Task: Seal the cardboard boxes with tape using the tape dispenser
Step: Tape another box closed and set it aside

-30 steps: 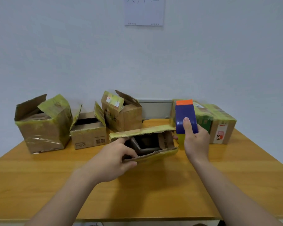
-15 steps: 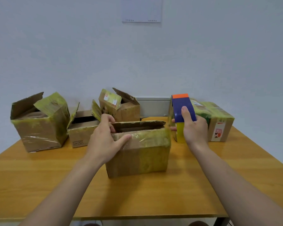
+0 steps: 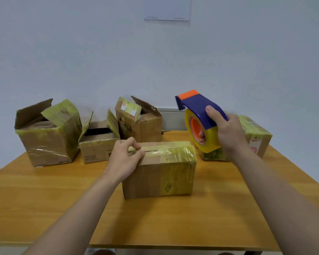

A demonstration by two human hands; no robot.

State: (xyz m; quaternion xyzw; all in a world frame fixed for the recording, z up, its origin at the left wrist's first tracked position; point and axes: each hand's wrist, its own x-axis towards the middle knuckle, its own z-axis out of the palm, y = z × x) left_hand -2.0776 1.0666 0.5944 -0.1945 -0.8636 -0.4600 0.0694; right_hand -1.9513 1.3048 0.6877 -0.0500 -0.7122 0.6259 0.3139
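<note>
The left hand [image 3: 125, 159] grips the top left edge of the brown cardboard box with old yellow tape [image 3: 158, 173] at the middle of the wooden tabletop [image 3: 44, 208], holding the flaps closed. The right hand [image 3: 226, 133] is wrapped around the blue-and-orange tape dispenser [image 3: 201, 111], raised above the box's right end. I judge that taping is about to begin: the tape end must next be placed on the seam.

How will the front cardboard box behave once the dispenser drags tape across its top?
The cardboard box probably slides easily on the smooth table; the left hand holds its top. Flaps likely flex: the card looks worn, creased. Its glossy old tape may be slick.
</note>
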